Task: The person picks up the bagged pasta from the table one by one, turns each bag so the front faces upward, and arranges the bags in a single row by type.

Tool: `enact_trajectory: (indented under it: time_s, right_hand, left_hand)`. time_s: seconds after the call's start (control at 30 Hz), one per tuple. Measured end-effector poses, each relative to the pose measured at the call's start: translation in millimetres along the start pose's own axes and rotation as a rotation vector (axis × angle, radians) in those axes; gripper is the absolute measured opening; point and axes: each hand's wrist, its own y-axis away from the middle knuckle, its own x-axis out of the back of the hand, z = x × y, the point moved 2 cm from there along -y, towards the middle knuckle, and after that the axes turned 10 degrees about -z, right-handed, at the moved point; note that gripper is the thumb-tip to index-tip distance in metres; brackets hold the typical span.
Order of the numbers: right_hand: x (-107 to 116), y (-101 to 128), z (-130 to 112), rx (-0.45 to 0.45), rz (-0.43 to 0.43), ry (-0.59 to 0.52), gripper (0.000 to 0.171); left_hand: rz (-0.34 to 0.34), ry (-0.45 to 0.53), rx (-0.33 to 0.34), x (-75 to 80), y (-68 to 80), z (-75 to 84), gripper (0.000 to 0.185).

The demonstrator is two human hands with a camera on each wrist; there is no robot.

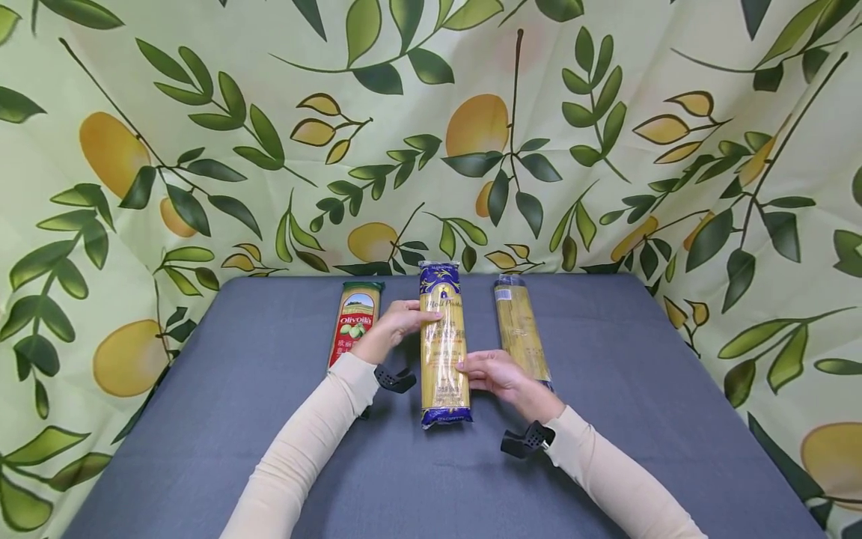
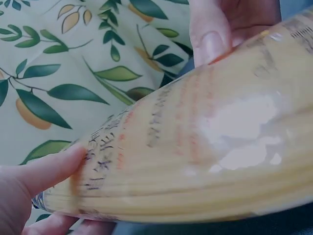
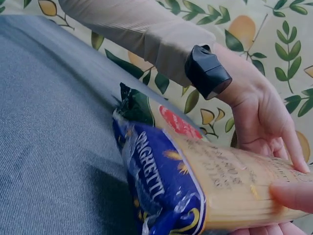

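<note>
Both hands hold a long clear pack of spaghetti (image 1: pixel 444 352) with blue ends, raised over the middle of the table. My left hand (image 1: pixel 402 320) grips its left edge near the upper part, thumb across the front. Lower down, my right hand (image 1: pixel 497 372) pinches the right edge, thumb on the front and fingers behind. The right wrist view shows the blue end of the spaghetti pack (image 3: pixel 161 181) with its printed name. In the left wrist view, the left thumb (image 2: pixel 54 169) presses on the wrapper and the right thumb (image 2: pixel 212 46) touches the far edge.
A red and green pasta pack (image 1: pixel 353 318) lies on the left, partly hidden by the left arm. Another pasta pack (image 1: pixel 521 329) lies on the right, behind the right hand. The grey-blue table (image 1: pixel 236 389) ends at a leaf-patterned cloth (image 1: pixel 417 172).
</note>
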Motion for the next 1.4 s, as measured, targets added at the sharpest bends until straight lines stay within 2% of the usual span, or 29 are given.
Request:
enact_trajectory:
  time_s: [0.23,0.57,0.73,0.83,0.97,1.1,1.23,1.4]
  right_hand:
    - [1.9,-5.0,7.9,-0.032,0.056,0.053,0.014]
    - [0.7,-14.9,13.0,-0.060,0.139,0.095,0.008]
    - [2.9,-21.4,13.8,-0.065,0.161,0.110,0.005]
    - [5.5,-25.0,13.3,-0.064,0.176,0.115,0.005]
    - [7.4,-27.5,12.2,-0.071,0.192,0.131,0.015]
    - [7.5,-28.0,11.0,-0.097,0.214,0.159,0.026]
    - [6.5,-28.1,10.4,-0.123,0.238,0.185,0.028]
    - [5.9,-29.6,10.8,-0.139,0.256,0.220,0.026]
  left_hand:
    - [0.023,-0.059,-0.009,-0.2,-3.0,-6.4,0.040]
    - [0.125,-0.022,0.017,-0.2,-10.9,-17.9,0.038]
    - [0.144,0.008,0.038,0.1,-15.9,-22.5,0.038]
    - [0.145,0.019,0.047,-0.4,-19.7,-23.6,0.039]
    - [0.145,0.009,0.055,-0.5,-23.5,-23.2,0.040]
    - [0.155,-0.032,0.065,0.0,-25.5,-22.7,0.039]
    - [0.189,-0.088,0.080,0.7,-27.2,-24.7,0.039]
    - [0.258,-0.253,0.053,1.8,-26.3,-25.8,0.043]
